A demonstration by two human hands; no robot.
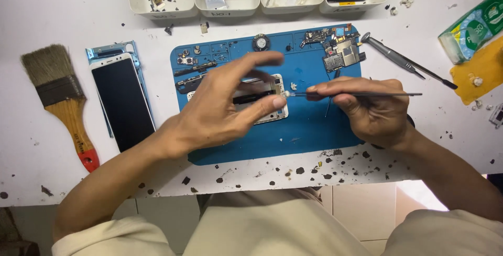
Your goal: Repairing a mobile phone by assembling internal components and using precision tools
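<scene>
Risk noted: our right hand (374, 110) pinches the thin probe (356, 94); left hand (225, 106) hovers spread, grasping nothing, over the phone frame (272, 99). We judge a slip could gouge components.

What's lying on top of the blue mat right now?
On the blue mat lie an opened phone body, a circuit board and small parts. The left hand covers most of the phone body.
</scene>
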